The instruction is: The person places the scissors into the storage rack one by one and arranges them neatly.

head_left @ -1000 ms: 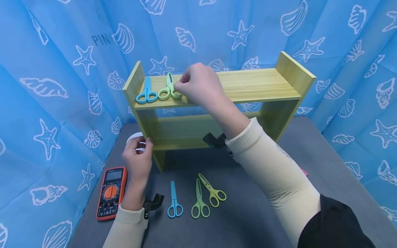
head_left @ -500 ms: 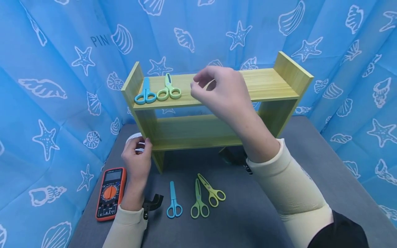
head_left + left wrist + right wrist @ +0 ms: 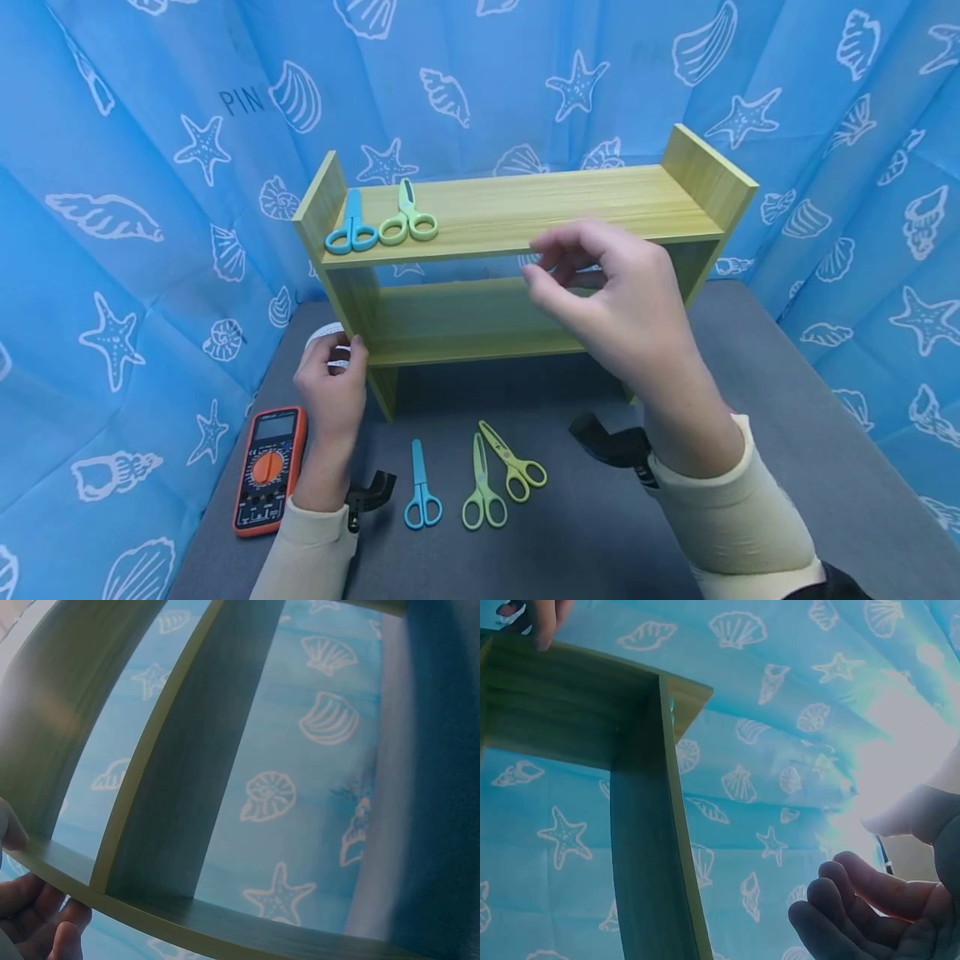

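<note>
Left hand steadies the shelf, right hand hangs bare in front of it

Left hand (image 3: 330,392) grips the shelf's (image 3: 525,212) left post, a tape roll (image 3: 324,335) just behind; three scissors (image 3: 480,482) lie flat on the table, likely light, stiff, slick plastic, best pinched at the loops; right hand (image 3: 611,304) loosely curled, grasping nothing

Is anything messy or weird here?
Nothing is broken or spilled. Only the yellow-green scissors on the table lie slanted, their blades crossing the green scissors beside them, while the blue scissors lie straight.
</note>
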